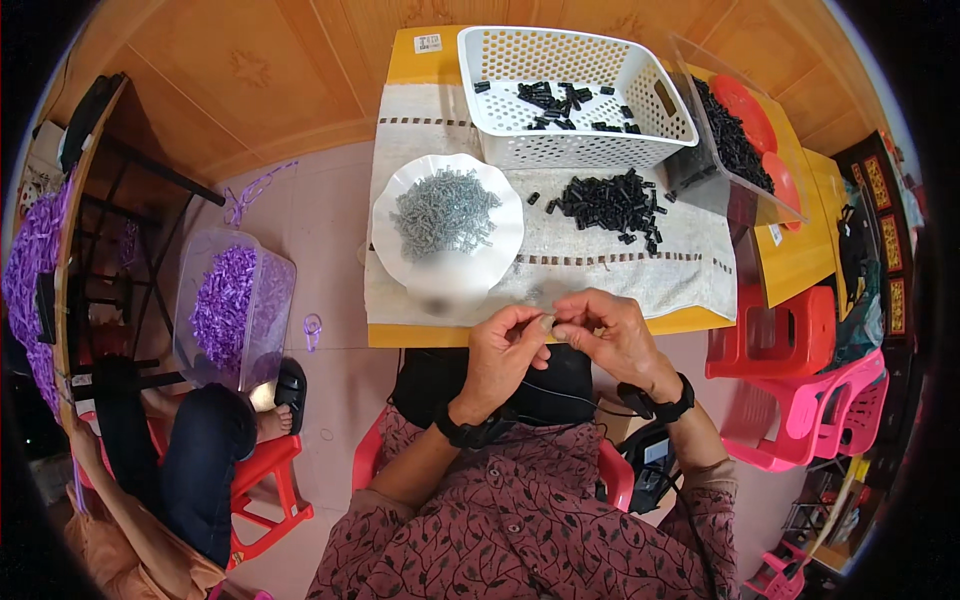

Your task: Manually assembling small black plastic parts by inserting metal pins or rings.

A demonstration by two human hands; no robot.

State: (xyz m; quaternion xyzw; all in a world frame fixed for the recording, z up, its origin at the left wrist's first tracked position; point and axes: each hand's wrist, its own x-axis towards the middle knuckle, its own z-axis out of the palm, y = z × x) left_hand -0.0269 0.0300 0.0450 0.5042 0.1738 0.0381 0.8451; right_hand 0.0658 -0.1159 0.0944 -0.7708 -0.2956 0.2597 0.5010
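Observation:
Just off the table's near edge, my left hand (503, 358) and my right hand (615, 335) meet with fingertips pinched together. Whatever they hold between them is too small to make out. Beyond my left hand, a white wavy-rimmed plate (388, 225) carries a heap of small silvery metal pieces (445, 212), perhaps springs. Part of the plate's near side looks blurred. Farther off from my right hand lies a loose pile of short black tube-like pieces (612, 205) on a pale cloth (600, 285).
Behind the pile stands a white perforated basket (580, 152) with scattered black pieces inside. A clear bin (785, 205) of black pieces sits at the right. Red and pink stools (775, 335) are on the right; at left, a seated person (205, 470) and a tub of purple pieces (272, 270).

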